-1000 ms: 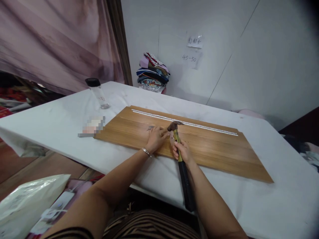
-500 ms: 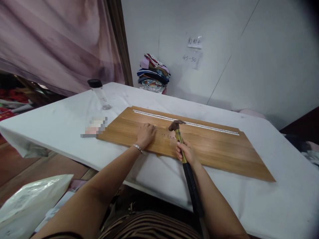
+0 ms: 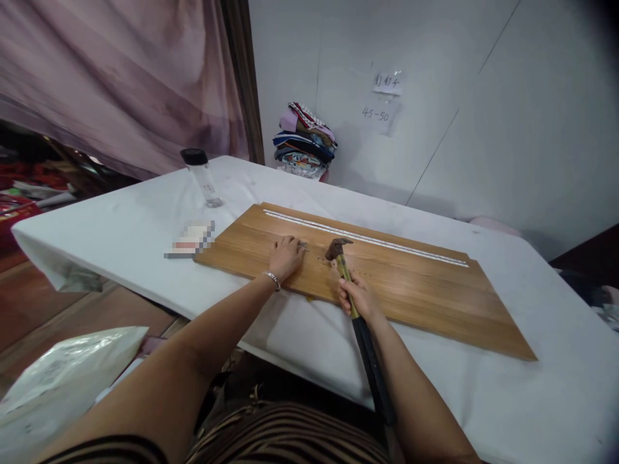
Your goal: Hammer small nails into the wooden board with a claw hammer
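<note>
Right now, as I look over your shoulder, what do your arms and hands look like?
Both forearms are bare and neither hand wears a glove. A silver-coloured bracelet circles the wrist of the left hand; none shows by the right hand. A dark-and-tan striped sleeve edges the left upper arm, matching the striped top.

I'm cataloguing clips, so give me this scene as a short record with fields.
Surface: brown flat wooden board on a white-covered table
Left hand: on the board, beside thin grey metal nails
Right hand: gripping a yellow-and-black-handled claw hammer
Nearby: clear, black-lidded cylindrical bottle
Wall: two handwritten white paper notes
</note>
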Action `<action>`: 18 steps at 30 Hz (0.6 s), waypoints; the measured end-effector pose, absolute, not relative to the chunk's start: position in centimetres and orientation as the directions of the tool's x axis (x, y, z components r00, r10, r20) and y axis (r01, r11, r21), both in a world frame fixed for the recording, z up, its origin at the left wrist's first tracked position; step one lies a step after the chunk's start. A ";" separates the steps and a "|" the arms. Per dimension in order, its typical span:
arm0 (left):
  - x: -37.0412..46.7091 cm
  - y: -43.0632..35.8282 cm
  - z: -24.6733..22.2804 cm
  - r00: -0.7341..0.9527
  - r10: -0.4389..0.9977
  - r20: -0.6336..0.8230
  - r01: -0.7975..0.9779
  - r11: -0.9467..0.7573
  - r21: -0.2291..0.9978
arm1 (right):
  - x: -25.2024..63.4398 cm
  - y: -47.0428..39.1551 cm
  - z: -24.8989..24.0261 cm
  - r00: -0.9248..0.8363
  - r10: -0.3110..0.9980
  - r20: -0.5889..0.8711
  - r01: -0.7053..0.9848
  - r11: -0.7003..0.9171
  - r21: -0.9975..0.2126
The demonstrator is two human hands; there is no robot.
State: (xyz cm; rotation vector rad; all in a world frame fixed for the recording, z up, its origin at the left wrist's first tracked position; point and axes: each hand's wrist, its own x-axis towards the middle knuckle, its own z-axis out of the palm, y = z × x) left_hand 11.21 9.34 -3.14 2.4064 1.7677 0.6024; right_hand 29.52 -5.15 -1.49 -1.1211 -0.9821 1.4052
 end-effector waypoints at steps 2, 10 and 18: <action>11.3 9.3 -3.1 0.249 0.934 0.256 0.896 -0.323 0.306 | 29.6 -5.2 -1.4 -0.013 0.993 -0.116 -0.239 -0.116 -0.964; 11.4 9.2 -2.9 0.252 0.933 0.258 0.904 -0.322 0.282 | 29.6 -5.1 -1.1 0.001 0.988 -0.154 -0.228 -0.150 -0.962; 11.4 9.1 -2.7 0.244 0.940 0.240 0.911 -0.307 0.276 | 29.7 -5.2 -1.0 -0.005 0.992 -0.122 -0.237 -0.120 -0.964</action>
